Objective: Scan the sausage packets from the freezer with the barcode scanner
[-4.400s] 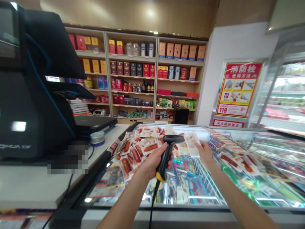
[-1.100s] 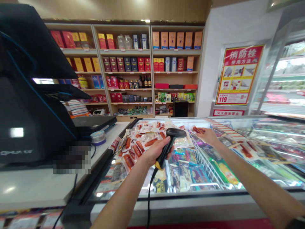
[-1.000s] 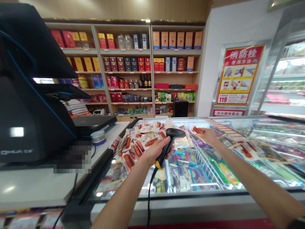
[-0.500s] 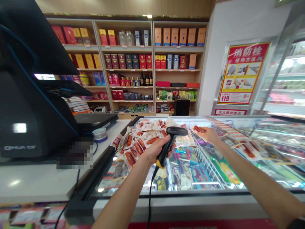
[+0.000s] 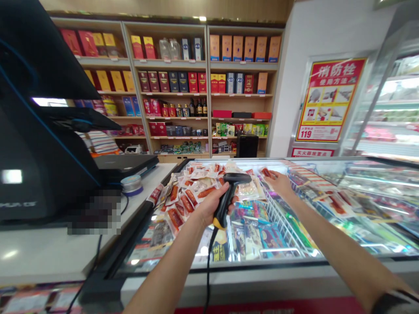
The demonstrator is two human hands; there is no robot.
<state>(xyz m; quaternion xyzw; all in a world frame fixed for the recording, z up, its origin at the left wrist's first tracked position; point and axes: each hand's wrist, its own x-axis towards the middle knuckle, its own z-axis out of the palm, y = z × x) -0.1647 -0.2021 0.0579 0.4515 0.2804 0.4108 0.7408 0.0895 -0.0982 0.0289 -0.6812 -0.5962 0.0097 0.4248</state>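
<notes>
My left hand (image 5: 212, 204) is wrapped round the grip of a black and yellow barcode scanner (image 5: 227, 198). The scanner's head points to the right, and its black cable hangs down over the freezer's front. Further right, the fingers of my right hand (image 5: 278, 182) pinch a clear packet of red sausage (image 5: 266, 173) above the glass. Left of and behind the scanner, a heap of vacuum-packed sausages (image 5: 188, 199) lies on the freezer's glass top. Pale sealed packets (image 5: 248, 190) lie just beyond the scanner's head.
A glass-topped chest freezer (image 5: 203, 262) holds wire baskets and bagged food. More sausage packets (image 5: 337, 204) lie on its right side. On the left, a black checkout machine (image 5: 42, 165) and a roll of tape (image 5: 132, 184) stand on a white counter (image 5: 39, 253). Shelves of boxes (image 5: 173, 83) line the back.
My right hand has shifted slightly left, and the sausage packet in it is tilted differently. The scanner stays in my left hand. The whole view has turned a little to the right.
</notes>
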